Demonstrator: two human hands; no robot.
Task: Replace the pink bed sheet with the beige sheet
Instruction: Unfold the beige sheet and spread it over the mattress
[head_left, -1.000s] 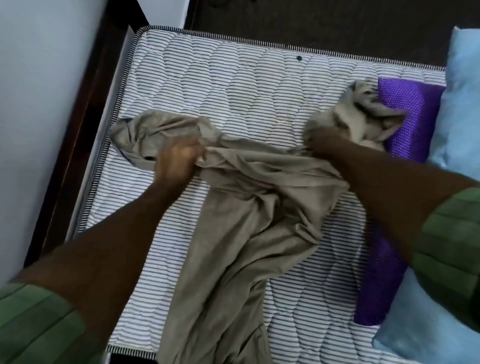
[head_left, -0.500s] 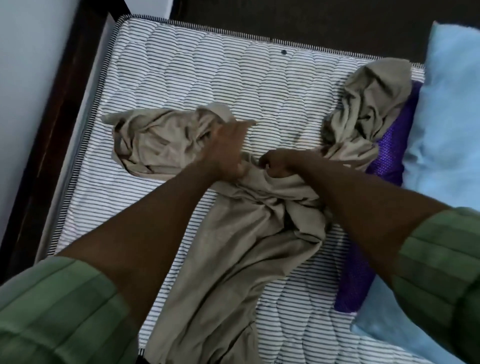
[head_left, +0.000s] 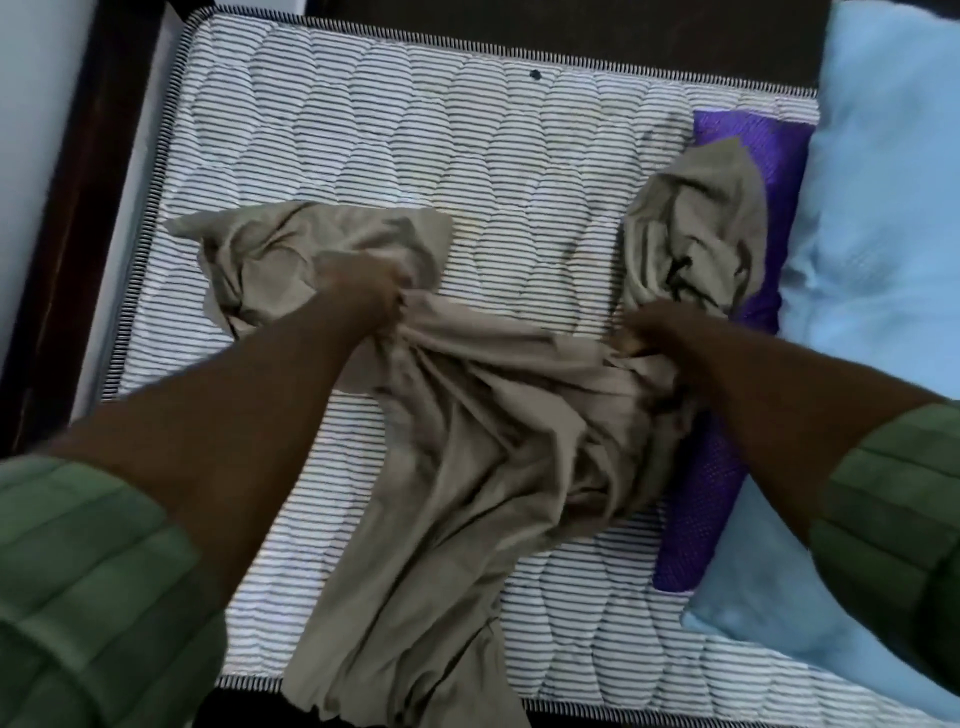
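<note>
Pink sheet gone from view, mattress (head_left: 363, 135) bare. Beige sheet (head_left: 483, 415) bunched across mattress middle, trailing over near edge. My left hand (head_left: 363, 291) and right hand (head_left: 649, 332) each clutch its folds. Spreading, tucking left.

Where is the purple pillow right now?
In the head view, the purple pillow lies along the mattress's right side, against the light blue pillow, partly under the beige sheet.

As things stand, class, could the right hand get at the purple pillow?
Probably yes: the right hand grips the sheet beside the purple pillow; only a sheet fold partly covers it.
</note>
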